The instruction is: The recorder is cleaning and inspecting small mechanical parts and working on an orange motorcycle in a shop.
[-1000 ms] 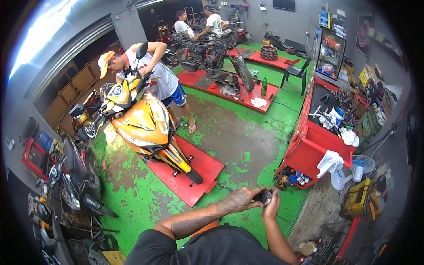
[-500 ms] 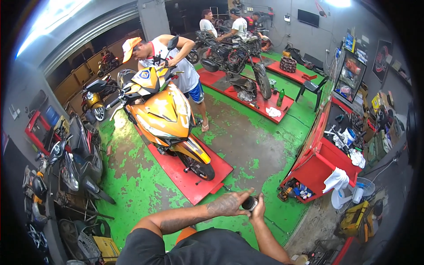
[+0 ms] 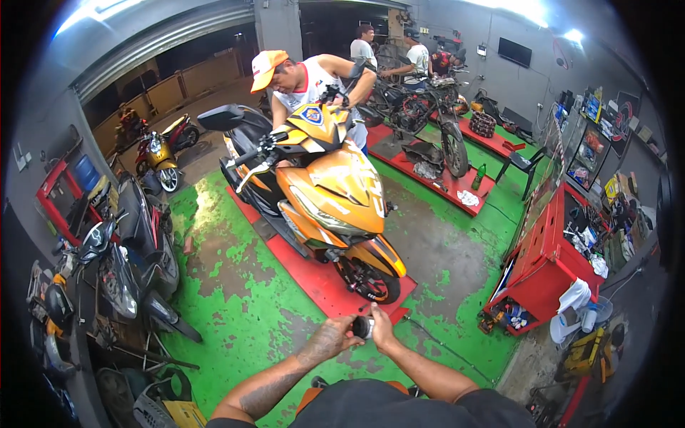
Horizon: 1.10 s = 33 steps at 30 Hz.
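At the far left, one blue container (image 3: 87,173) stood beside at least two dark motorcycles (image 3: 128,228), crowded together. Next came one gold-fronted scooter (image 3: 164,167) near the wide opening, then one co-worker in an orange cap (image 3: 269,69), leaning over one orange scooter (image 3: 332,178). That scooter stood on one red platform (image 3: 328,296). In front of its wheel, the person's left hand (image 3: 334,339) was clamped on the left side of one small dark cylindrical piece (image 3: 363,328), and the right hand (image 3: 383,330) was clamped on its right side; the piece sat between the two, before the torso. Behind, three more people (image 3: 417,60) gathered around one stripped motorcycle (image 3: 428,118). Farther right were one green bottle (image 3: 481,173), one dark chair (image 3: 526,163), one red cabinet (image 3: 549,260) with one white cloth (image 3: 575,294) hanging at its corner, and one fan (image 3: 565,329).
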{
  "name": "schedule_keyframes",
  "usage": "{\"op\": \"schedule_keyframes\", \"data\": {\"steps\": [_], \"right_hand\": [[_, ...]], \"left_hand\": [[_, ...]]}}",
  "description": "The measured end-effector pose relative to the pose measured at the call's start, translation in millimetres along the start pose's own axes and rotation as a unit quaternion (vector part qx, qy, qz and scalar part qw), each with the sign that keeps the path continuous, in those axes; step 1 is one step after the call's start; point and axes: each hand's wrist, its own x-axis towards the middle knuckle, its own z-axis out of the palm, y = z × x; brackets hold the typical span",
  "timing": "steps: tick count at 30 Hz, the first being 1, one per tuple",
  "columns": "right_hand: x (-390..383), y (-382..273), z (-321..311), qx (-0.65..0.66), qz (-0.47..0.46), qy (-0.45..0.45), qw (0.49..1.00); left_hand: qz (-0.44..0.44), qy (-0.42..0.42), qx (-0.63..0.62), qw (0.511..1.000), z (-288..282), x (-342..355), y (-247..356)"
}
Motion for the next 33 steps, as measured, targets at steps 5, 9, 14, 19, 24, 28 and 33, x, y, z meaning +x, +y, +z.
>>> {"op": "schedule_keyframes", "data": {"steps": [5, 9, 14, 19, 24, 28, 33], "right_hand": [[-4.6, 1.8, 120.9, -0.031, -0.074, -0.012, 0.997], [13.2, 26.7, 193.3, -0.021, -0.149, 0.024, 0.988], [61.2, 28.3, 267.6, 0.000, -0.126, 0.002, 0.992], [123.6, 51.9, 341.5, 0.044, 0.026, 0.016, 0.999], [176.8, 60.6, 393.3, 0.068, 0.232, -0.069, 0.968], [223.3, 44.6, 427.3, 0.107, 0.396, -0.096, 0.907], [308.1, 64.4, 425.4, 0.126, 0.323, -0.068, 0.935]], "left_hand": [[-0.081, 0.130, 0.021, 0.988, -67.8, -47.7, -48.3], [-0.166, 0.217, 0.078, 0.959, -89.9, -60.8, -82.7], [-0.175, 0.257, 0.132, 0.941, -133.7, -43.6, -149.2], [-0.106, 0.305, 0.196, 0.926, -179.1, -25.8, -243.0], [-0.049, 0.268, 0.227, 0.935, -236.9, -14.9, -316.1], [0.036, 0.180, 0.270, 0.945, -286.7, 14.4, -360.8], [0.026, 0.146, 0.162, 0.976, -322.5, 74.5, -397.1]]}}
